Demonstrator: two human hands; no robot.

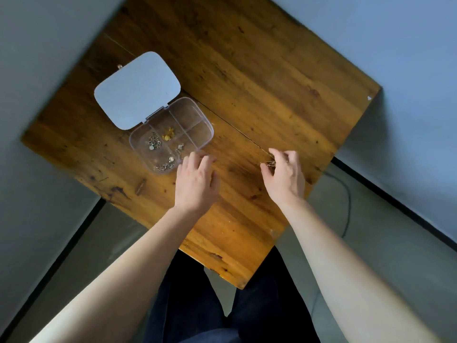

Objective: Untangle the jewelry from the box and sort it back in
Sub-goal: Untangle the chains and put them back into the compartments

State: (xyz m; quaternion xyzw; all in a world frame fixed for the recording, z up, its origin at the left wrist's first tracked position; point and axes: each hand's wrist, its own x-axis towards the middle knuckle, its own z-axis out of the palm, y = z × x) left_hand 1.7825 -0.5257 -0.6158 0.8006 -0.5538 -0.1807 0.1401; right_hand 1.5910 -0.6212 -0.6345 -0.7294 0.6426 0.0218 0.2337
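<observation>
A clear plastic jewelry box (197, 112) with several compartments sits open on the wooden table, its pale lid (137, 89) folded back. Inside lie a silver chain (153, 141), a gold piece (168, 135), a small silver charm (180, 147) and another silver chain (166, 165). My left hand (196, 180) hovers at the box's near right corner, fingers spread, holding nothing. Off to the right, my right hand (284, 175) pinches a thin tangled chain (270, 164) between thumb and fingers just above the table.
The wooden table (259, 82) stands in a corner between pale walls. A long crack runs across its top from the box toward my right hand. A dark cable (347, 201) lies on the floor to the right. My dark trousers show below the table's near corner.
</observation>
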